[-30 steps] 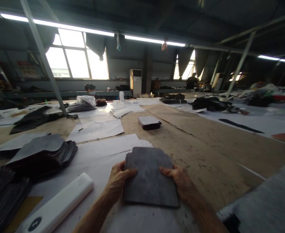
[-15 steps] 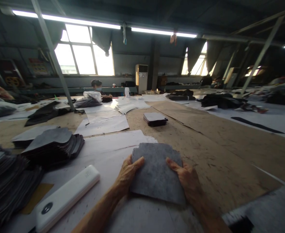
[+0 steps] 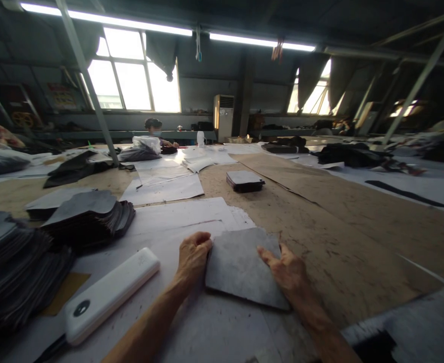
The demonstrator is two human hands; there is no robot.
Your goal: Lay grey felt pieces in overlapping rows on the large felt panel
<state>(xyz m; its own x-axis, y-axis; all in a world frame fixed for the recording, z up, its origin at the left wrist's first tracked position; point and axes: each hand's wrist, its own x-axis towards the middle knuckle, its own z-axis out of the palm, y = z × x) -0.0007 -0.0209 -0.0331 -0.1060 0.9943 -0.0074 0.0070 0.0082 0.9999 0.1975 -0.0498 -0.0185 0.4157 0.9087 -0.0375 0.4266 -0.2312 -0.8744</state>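
The right hand (image 3: 290, 269) clamps the right edge of a grey, squarish stack of thin cloth-like pieces (image 3: 244, 267), thumb on top, above white paper (image 3: 180, 217) on the brown counter (image 3: 339, 237). The left hand (image 3: 193, 257) touches its left edge; whether it pinches is hard to tell. A white, rounded oblong device (image 3: 112, 295) lies leftward.

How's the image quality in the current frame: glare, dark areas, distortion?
Head view: left window blown out white, ceiling sunk in darkness; head view again: posts splay outward, likely wide-angle distortion; head view too: left hand and right hand clearly outlined.
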